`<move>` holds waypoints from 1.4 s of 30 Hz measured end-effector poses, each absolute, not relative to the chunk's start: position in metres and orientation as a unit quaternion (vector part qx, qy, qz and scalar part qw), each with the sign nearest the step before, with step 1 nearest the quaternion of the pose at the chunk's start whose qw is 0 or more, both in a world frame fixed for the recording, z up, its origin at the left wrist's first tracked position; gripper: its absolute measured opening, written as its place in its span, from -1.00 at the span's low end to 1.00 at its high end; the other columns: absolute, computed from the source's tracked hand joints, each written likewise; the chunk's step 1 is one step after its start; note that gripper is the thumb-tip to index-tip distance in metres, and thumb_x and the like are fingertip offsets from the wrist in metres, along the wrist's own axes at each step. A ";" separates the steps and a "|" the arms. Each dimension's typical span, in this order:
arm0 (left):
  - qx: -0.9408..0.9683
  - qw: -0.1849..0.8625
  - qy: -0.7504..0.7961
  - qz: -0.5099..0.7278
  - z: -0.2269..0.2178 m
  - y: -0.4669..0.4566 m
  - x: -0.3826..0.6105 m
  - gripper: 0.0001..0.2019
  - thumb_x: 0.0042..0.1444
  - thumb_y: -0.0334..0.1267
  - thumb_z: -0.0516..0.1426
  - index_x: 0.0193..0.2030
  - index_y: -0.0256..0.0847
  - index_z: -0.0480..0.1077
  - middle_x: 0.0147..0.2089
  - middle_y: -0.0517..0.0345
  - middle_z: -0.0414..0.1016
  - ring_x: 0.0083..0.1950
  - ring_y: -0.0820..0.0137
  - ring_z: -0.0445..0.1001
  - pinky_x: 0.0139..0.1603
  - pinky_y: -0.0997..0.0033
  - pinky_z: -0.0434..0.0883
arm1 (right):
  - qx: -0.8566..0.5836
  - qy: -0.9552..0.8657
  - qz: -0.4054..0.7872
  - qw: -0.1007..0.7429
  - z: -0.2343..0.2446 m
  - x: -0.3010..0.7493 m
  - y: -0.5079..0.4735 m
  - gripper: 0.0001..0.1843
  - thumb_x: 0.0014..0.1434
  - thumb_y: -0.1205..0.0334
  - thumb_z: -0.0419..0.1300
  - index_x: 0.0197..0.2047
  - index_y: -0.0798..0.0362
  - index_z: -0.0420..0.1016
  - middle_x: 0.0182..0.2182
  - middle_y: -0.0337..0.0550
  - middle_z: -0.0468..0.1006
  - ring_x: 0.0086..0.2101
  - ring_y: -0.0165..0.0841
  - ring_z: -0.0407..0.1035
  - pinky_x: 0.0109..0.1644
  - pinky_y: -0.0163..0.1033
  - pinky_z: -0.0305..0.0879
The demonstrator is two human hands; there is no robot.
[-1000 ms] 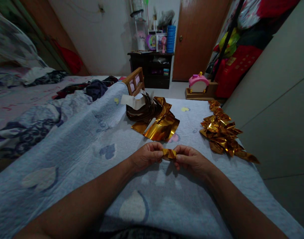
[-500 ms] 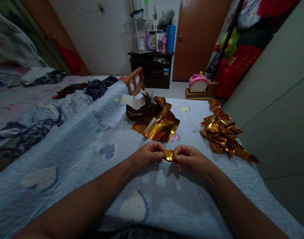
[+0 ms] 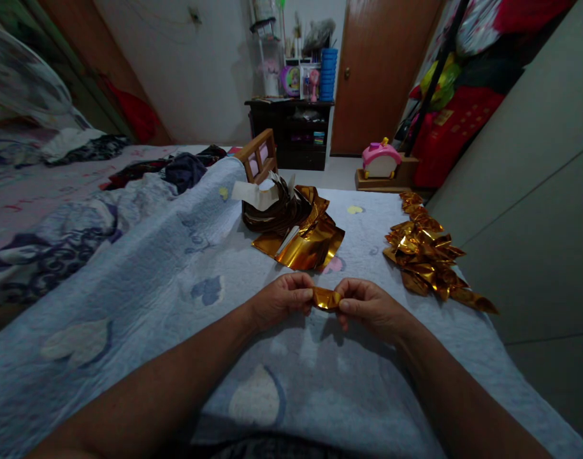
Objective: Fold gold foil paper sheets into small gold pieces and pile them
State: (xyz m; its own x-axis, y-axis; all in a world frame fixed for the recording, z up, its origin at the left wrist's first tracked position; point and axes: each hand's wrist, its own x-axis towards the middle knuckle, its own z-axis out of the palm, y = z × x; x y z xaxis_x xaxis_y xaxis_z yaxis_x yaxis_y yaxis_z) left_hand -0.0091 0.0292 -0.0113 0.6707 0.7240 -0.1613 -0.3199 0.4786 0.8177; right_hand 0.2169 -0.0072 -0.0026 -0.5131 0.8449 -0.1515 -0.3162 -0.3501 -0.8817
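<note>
A small folded piece of gold foil paper [image 3: 326, 298] is stretched between my two hands, just above the bed cover. My left hand [image 3: 284, 299] pinches its left end between thumb and fingers. At its right end, the thumb and fingers of my right hand [image 3: 367, 307] are closed on it too. Beyond my hands lies a stack of gold foil sheets [image 3: 310, 245], fanned out, with pale backs showing at its far left. A heap of folded gold foil pieces [image 3: 425, 255] spreads along the right side of the bed.
The light blue bed cover [image 3: 167, 331] with heart shapes lies under everything. A wooden bed rail [image 3: 259, 156] stands at the far edge. Past it are a dark cabinet [image 3: 291, 137] and a pink toy [image 3: 381, 159]. A pale wardrobe [image 3: 525, 223] borders the right side.
The folded foil between my fingers has changed shape slightly, its middle now looking smoother and more curved. Both hands stay in nearly the same place.
</note>
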 end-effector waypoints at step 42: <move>0.728 0.530 0.251 0.354 0.003 0.025 -0.013 -0.86 0.15 -0.21 0.32 -0.34 -0.23 0.55 -0.28 0.08 0.46 -0.22 0.37 0.45 -0.13 0.40 0.39 | -0.378 -0.440 0.707 0.404 0.002 0.219 -0.007 -0.59 0.07 0.01 0.46 -0.11 0.03 0.50 -0.26 -0.19 0.57 -0.45 -0.47 0.42 -0.36 -0.32 0.36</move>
State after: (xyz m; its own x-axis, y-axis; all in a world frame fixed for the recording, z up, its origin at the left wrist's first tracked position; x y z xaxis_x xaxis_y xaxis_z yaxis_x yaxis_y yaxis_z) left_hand -0.0131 0.0249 0.0030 0.6225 0.7417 0.2498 -0.0098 -0.3118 0.9501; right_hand 0.2188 -0.0067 0.0022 -0.3873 0.9044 -0.1793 -0.2397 -0.2865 -0.9276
